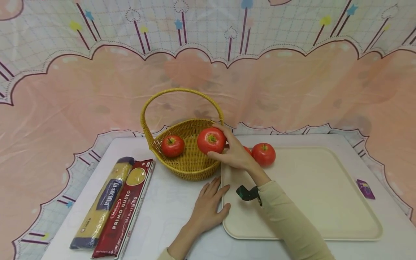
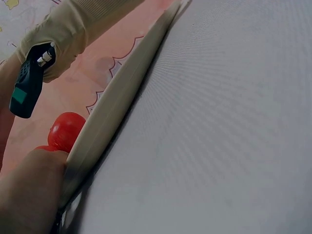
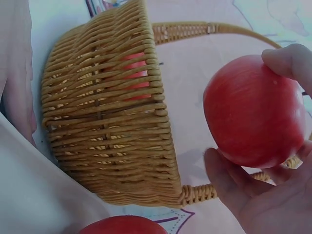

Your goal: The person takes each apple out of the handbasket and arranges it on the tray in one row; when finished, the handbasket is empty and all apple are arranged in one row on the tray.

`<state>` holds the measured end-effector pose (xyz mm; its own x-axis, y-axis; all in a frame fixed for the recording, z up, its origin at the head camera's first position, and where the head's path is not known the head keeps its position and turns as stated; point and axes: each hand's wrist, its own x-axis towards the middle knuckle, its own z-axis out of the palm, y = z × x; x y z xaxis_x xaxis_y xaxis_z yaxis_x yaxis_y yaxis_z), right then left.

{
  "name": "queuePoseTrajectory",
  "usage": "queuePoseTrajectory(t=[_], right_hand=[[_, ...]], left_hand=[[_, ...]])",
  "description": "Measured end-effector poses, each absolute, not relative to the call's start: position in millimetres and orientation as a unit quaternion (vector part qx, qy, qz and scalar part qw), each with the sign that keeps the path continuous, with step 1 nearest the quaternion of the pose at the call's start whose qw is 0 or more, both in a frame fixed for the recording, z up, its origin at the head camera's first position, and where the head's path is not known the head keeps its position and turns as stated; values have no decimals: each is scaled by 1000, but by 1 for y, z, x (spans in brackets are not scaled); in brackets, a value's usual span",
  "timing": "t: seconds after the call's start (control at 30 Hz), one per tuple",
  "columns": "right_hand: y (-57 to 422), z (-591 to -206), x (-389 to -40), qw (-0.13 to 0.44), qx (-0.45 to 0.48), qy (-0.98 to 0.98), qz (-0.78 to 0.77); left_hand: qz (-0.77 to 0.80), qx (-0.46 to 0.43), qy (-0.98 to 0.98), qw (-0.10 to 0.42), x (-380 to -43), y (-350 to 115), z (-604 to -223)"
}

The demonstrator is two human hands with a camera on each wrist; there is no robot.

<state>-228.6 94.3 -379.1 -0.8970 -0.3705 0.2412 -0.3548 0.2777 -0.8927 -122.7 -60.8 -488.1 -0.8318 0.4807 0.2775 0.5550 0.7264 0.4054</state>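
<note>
My right hand (image 1: 236, 154) grips a red apple (image 1: 210, 141) by its sides, above the right part of a yellow wicker basket (image 1: 190, 173) with a tall hoop handle. Inside the basket, at its left, lies another red apple (image 1: 172, 146). In the right wrist view, thumb and fingers curl round the held apple (image 3: 253, 114), which is apart from the basket's wall (image 3: 109, 117). Below the basket, my left hand (image 1: 209, 207) rests on the white table, fingers spread and holding nothing, beside the left edge of a cream tray (image 1: 308, 195).
At the tray's back left corner sits a red apple (image 1: 264, 154), with another apple (image 1: 247, 150) mostly hidden behind my right hand. Two spaghetti packs, one yellow (image 1: 102, 202) and one red (image 1: 125, 209), lie at left. A small purple packet (image 1: 365, 189) lies right of the tray.
</note>
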Motion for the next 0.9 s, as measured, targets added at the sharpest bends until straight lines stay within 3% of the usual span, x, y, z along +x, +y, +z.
queuePoseTrajectory(t=[0.9], right_hand=[[126,-387,-211,-7,-172,812,-558]], left_hand=[[-240,-273,-929,73,-124,-59,-491]])
